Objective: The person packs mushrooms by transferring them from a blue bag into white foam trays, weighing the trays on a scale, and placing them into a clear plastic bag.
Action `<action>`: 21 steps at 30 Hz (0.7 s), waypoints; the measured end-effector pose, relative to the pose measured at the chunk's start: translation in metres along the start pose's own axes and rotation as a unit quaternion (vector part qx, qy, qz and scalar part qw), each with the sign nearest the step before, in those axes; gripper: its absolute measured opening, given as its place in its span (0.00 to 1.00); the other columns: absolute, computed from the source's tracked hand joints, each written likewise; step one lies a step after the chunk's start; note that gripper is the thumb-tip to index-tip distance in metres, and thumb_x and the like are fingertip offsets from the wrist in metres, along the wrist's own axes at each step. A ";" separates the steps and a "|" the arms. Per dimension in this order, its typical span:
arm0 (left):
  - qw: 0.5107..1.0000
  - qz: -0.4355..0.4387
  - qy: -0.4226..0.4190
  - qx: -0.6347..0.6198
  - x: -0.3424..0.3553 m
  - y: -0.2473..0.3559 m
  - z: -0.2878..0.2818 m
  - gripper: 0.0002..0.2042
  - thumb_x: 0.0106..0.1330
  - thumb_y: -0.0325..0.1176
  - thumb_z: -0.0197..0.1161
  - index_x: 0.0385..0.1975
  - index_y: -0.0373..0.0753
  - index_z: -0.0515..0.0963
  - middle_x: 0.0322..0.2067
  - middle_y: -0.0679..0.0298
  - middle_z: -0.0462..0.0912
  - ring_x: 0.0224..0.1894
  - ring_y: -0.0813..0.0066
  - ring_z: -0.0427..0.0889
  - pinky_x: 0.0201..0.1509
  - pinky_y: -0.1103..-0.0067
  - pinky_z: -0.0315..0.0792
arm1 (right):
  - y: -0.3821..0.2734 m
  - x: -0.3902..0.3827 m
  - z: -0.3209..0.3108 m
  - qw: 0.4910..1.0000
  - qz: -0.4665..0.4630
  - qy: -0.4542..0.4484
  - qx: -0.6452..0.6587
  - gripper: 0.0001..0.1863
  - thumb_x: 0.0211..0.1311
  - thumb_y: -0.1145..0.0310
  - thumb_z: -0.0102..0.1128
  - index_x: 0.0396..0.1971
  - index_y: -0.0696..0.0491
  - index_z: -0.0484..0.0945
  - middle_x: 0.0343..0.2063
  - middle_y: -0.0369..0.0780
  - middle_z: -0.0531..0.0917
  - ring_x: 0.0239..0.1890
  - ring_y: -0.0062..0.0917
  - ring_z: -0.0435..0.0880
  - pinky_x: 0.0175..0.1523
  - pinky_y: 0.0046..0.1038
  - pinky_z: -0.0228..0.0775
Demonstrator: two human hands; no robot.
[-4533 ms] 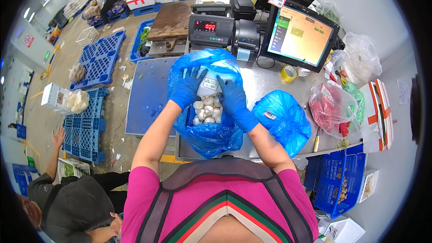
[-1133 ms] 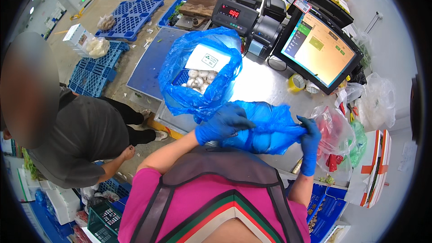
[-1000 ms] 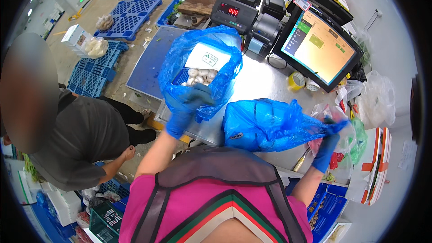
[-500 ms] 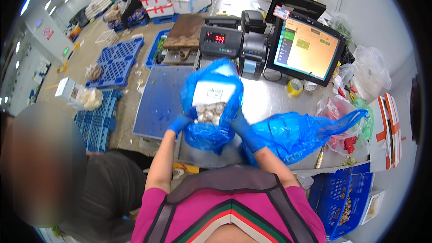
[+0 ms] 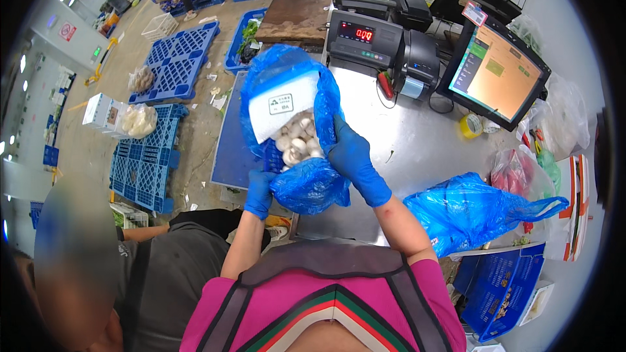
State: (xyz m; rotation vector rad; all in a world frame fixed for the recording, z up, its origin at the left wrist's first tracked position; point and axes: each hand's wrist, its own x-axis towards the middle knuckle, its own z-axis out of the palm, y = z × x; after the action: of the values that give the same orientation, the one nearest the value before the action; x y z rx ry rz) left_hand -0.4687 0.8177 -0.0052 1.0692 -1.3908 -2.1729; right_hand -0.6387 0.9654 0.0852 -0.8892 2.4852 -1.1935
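Before me, over the left edge of the metal counter, an open blue plastic bag [image 5: 312,188] is held tilted. White button mushrooms [image 5: 297,145] show through its mouth, beside a white printed sheet [image 5: 282,105]. My left hand [image 5: 259,190], gloved in blue, is closed on the bag's lower left rim. On the right side of the bag, my right hand [image 5: 352,155], gloved alike, grips the gathered plastic; its fingertips are partly hidden by folds.
A scale [image 5: 364,38], a small printer [image 5: 417,65] and a touchscreen [image 5: 499,72] stand at the counter's back. A red chili pepper [image 5: 386,85] lies by the scale. Another blue bag [image 5: 466,215] sits right. A person [image 5: 176,274] is close on my left, near blue pallets [image 5: 147,160].
My view has shifted, so the counter and screen appear farther right. The bag has moved left relative to the counter and tilted, with both hands still on it. The person's arm now shows.
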 end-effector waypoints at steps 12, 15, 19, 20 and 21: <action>0.977 0.056 0.178 0.102 0.122 -0.018 -0.142 0.17 0.39 0.19 0.47 0.32 0.29 0.73 0.24 0.63 0.75 0.20 0.76 0.72 0.23 0.82 0.68 | 0.059 0.034 0.138 0.988 -0.040 -0.040 0.144 0.33 0.45 0.69 0.60 0.54 0.53 0.59 0.51 0.46 0.65 0.53 0.32 0.67 0.55 0.28 0.59; 0.966 0.103 0.204 0.120 0.159 -0.060 -0.180 0.07 0.37 0.18 0.49 0.18 0.31 0.73 0.17 0.65 0.73 0.16 0.75 0.69 0.17 0.79 0.63 | 0.065 0.033 0.152 0.980 0.033 -0.103 0.170 0.29 0.47 0.71 0.58 0.52 0.50 0.62 0.47 0.43 0.70 0.49 0.30 0.71 0.52 0.27 0.63; 0.972 0.002 0.224 0.067 0.158 -0.115 -0.226 0.13 0.37 0.19 0.52 0.27 0.30 0.74 0.22 0.62 0.75 0.19 0.74 0.72 0.22 0.77 0.67 | 0.064 0.039 0.164 0.963 0.081 -0.158 0.203 0.25 0.47 0.71 0.58 0.49 0.49 0.67 0.42 0.41 0.74 0.45 0.28 0.74 0.49 0.27 0.66; 0.975 0.000 0.212 0.068 0.169 -0.118 -0.226 0.13 0.37 0.19 0.52 0.27 0.30 0.74 0.22 0.62 0.75 0.19 0.74 0.72 0.22 0.77 0.67 | 0.070 0.045 0.168 0.972 0.070 -0.141 0.173 0.24 0.47 0.71 0.58 0.48 0.50 0.68 0.41 0.42 0.75 0.44 0.29 0.74 0.48 0.27 0.66; 0.977 -0.007 0.189 0.099 0.169 -0.119 -0.227 0.12 0.38 0.20 0.54 0.27 0.29 0.74 0.22 0.62 0.75 0.19 0.74 0.72 0.22 0.78 0.67 | 0.071 0.051 0.173 0.978 0.055 -0.138 0.145 0.22 0.48 0.70 0.57 0.47 0.50 0.69 0.40 0.42 0.75 0.43 0.31 0.75 0.48 0.27 0.66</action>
State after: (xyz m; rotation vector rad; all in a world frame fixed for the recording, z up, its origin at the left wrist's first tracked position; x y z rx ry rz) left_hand -0.3968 0.6239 -0.2325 1.4763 -1.4367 -1.7440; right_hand -0.6294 0.8609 -0.0777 -0.7679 2.0506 -1.2583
